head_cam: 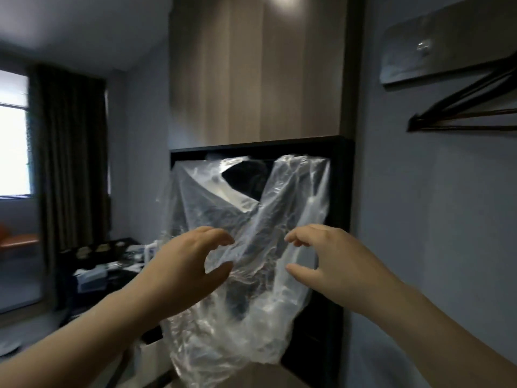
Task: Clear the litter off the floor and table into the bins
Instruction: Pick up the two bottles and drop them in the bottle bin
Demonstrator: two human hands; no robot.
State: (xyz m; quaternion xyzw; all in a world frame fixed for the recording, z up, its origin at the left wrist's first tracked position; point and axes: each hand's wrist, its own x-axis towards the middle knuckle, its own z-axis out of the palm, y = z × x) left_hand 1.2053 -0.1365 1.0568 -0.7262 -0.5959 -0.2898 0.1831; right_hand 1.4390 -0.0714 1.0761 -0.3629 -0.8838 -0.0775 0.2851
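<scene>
— What have you got in front of you?
— A clear plastic bag, thin and crinkled, hanging upright in mid-air at your 12 o'clock.
— Its state?
— Empty and see-through. The mouth gapes at the top, with one flap toward 11 o'clock and the taller side toward 1.

head view: worn on head; faces forward, level toward wardrobe; close above both raised forearms

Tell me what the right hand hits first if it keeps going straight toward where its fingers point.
Probably the clear plastic bag: the right hand points leftward at it, fingers apart. Depth is uncertain.
</scene>
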